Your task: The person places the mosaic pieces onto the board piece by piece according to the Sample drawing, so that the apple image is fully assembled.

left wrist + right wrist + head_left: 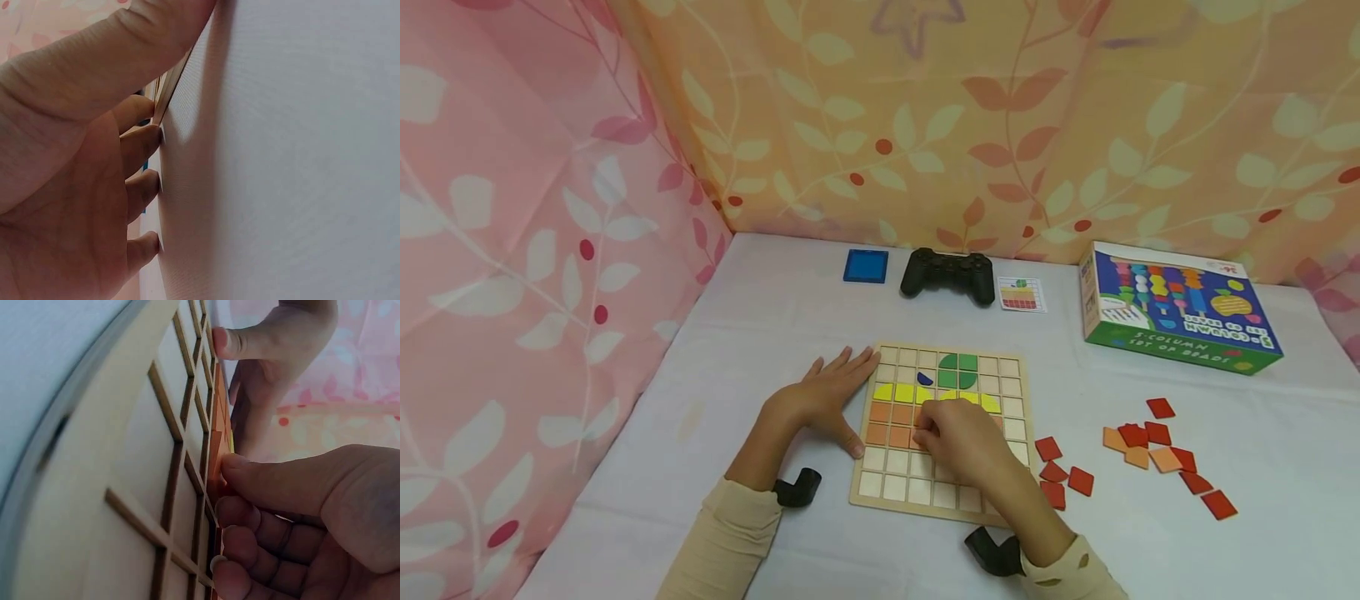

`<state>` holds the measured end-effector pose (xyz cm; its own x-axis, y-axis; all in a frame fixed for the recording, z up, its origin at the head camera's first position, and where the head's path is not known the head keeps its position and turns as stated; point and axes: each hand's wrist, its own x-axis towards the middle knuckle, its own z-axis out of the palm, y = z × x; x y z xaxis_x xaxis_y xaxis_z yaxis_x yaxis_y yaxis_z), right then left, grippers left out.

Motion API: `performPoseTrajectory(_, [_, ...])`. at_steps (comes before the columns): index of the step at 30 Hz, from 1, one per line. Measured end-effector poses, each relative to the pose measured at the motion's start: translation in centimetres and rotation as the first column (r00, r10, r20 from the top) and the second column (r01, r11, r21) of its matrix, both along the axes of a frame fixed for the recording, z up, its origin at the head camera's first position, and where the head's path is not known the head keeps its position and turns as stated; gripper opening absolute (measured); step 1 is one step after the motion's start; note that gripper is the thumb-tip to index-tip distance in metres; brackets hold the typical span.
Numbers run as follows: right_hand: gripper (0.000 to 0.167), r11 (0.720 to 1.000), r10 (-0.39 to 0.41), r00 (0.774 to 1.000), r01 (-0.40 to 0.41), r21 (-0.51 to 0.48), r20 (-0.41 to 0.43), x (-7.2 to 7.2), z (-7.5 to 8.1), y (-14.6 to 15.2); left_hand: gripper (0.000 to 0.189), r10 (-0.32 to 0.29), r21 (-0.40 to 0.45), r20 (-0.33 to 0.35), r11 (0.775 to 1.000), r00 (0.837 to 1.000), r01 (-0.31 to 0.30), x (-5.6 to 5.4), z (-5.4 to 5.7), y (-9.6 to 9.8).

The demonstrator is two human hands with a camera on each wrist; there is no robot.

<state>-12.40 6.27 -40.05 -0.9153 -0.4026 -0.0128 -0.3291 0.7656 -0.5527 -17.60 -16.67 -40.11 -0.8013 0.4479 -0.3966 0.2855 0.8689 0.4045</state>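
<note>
Two bare hands work at a wooden grid board (917, 507) on a white cloth (790, 317), a roughly square panel whose columns run away from the person. The left hand (831, 400) lies spread at the board's left edge, fingers apart and angled toward its far left corner, thumb touching its side. The right hand (966, 442) is over the board's middle, fingers curled, thumb and forefinger pinching an orange tile (215, 484) beside other orange tiles (900, 436); the grip covers too much to tell the tile's long axis. Toward the board's far edge, yellow pieces (905, 392) form a row, with a dark blue piece (924, 378) and four green pieces (967, 362) beyond. The left wrist view shows fingertips down on the cloth; the right wrist view catches the pinch side-on. The head view alone shows the bead-set box (1180, 304), beyond and right of the board, and loose tiles (1081, 481) lying to the board's right.
</note>
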Motion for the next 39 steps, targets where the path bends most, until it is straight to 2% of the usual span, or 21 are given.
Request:
performPoseTrajectory(3, [0.019,1.0,0.013,1.0,-0.013,-0.005,-0.014,0.1,-0.1,-0.1,0.139,-0.002,0.004,0.001,1.0,1.0,0.002,0.0,0.0,0.0])
performPoseTrajectory(14, [0.009,0.998,0.057,0.998,-0.056,-0.03,0.018,0.3,-0.3,-0.4,0.137,-0.003,-0.003,-0.011,1.0,1.0,0.003,0.0,-0.1,0.0])
performPoseTrajectory(25, [0.01,1.0,-0.026,0.999,0.026,0.002,0.019,0.9,-0.5,0.7,0.137,0.012,0.009,-0.016,1.0,1.0,-0.012,0.2,-0.1,0.1])
performPoseTrajectory(28, [0.012,0.998,-0.059,0.998,0.06,0.024,-0.004,1.5,-0.3,1.9,0.137,0.015,0.005,-0.013,1.0,1.0,-0.015,0.2,-0.2,0.2])
performPoseTrajectory(33, [0.01,0.989,-0.148,0.989,0.147,0.033,0.018,2.3,0.1,5.6,0.138,0.015,-0.009,-0.014,1.0,1.0,-0.015,0.1,-0.1,0.2])
performPoseTrajectory(36, [0.009,0.97,-0.236,0.971,0.233,0.067,0.046,2.5,0.4,8.5,0.138,0.01,-0.007,-0.017,1.0,1.0,-0.01,0.1,-0.1,0.1])
performPoseTrajectory(39, [0.021,0.941,-0.325,0.943,0.314,0.123,0.077,2.5,0.7,11.8,0.138,0.008,-0.003,-0.014,1.0,1.0,-0.008,0.2,0.0,0.0])
